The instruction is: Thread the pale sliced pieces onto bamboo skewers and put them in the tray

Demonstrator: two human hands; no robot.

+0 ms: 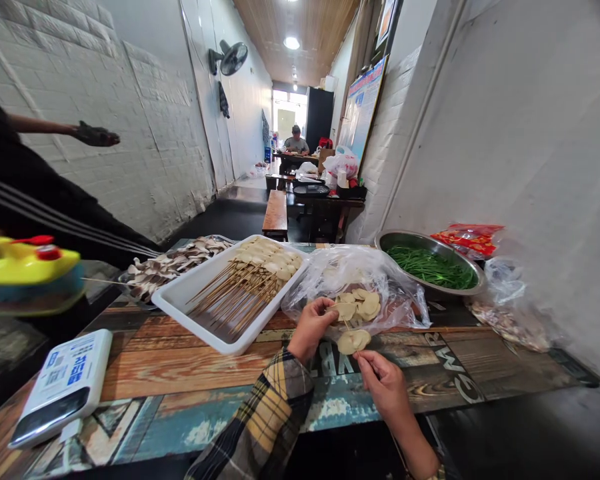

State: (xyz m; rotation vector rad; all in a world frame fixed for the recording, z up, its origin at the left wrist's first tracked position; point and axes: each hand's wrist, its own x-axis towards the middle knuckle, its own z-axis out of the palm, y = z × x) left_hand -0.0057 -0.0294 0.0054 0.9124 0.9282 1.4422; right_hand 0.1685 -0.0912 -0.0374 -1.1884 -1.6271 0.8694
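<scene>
Above multicoloured plank-patterned tabletop [180, 363], pinching thin wooden skewer [347, 325] in right grip [383, 382], apparently pale oval slice [345, 311] in left grip [311, 328]; likely soft, take edgewise.

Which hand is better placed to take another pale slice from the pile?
The left hand, probably: its fingers are at the pile of pale slices, seemingly pinching one; the right hand is farther back, holding the skewer.

This looks like a small eatery, its front table [180, 385] used for food preparation: a tray [193, 329] of skewers [245, 283], mushrooms [175, 263], a bowl [467, 288] of greens [427, 263] and a scale [60, 387]. Behind, more tables and a bench [275, 212] line a narrow room with a wall fan [233, 59], a large poster [364, 107] and a bright glazed end [290, 113].
</scene>
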